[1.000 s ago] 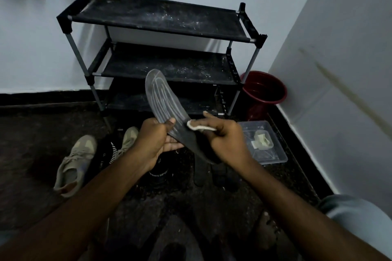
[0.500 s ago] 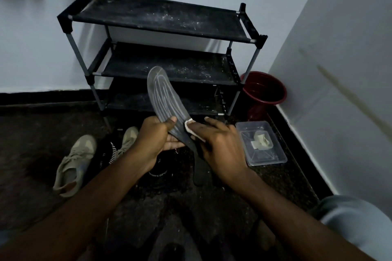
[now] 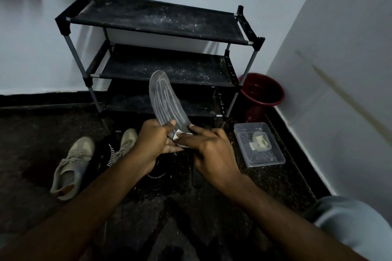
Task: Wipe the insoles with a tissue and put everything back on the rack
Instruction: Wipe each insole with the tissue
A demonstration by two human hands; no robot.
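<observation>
Insole (image 3: pixel 164 99), before the rack (image 3: pixel 161 19), is gripped by left fingers (image 3: pixel 171 123); right fingers (image 3: pixel 196 129) pinch tissue (image 3: pixel 177 134) against it. Hard rubbing might shred the tissue.

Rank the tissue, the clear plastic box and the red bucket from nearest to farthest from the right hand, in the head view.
1. Tissue, pressed under the right hand, on the insole.
2. Clear plastic box, on the floor to its right.
3. Red bucket, beyond the box, beside the rack.
</observation>
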